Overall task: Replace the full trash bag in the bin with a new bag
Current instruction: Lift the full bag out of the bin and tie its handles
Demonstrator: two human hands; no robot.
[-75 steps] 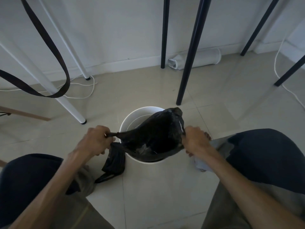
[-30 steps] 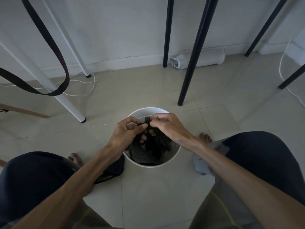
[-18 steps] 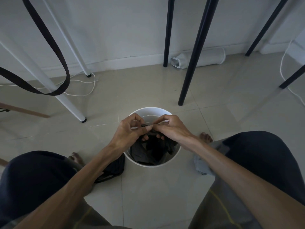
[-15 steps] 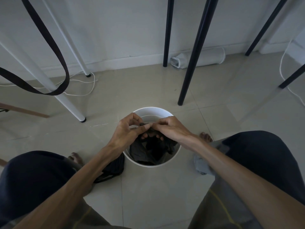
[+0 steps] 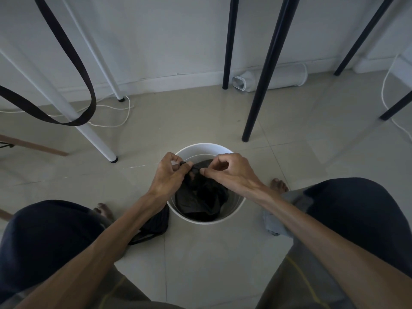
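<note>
A round white bin (image 5: 201,148) stands on the tiled floor between my knees. A black trash bag (image 5: 200,197) sits inside it, its top gathered over the bin's mouth. My left hand (image 5: 168,175) pinches a twisted end of the bag's top edge. My right hand (image 5: 229,172) pinches the bag's top right beside it, the fingertips of both hands almost touching. Another bundle of black plastic (image 5: 156,226) lies on the floor against the bin's left side, partly hidden by my left forearm.
Black table legs (image 5: 265,70) stand just behind the bin, and white legs (image 5: 89,130) to the left. A dark strap (image 5: 73,56) hangs at upper left. White cables (image 5: 124,112) trail along the wall, and a white cylinder (image 5: 281,80) lies by the baseboard.
Earlier both hands held the bag's mouth wide open above the bin. They have since come together over the bin, gathering the bag's top between the fingertips, and the bag has sunk inside.
</note>
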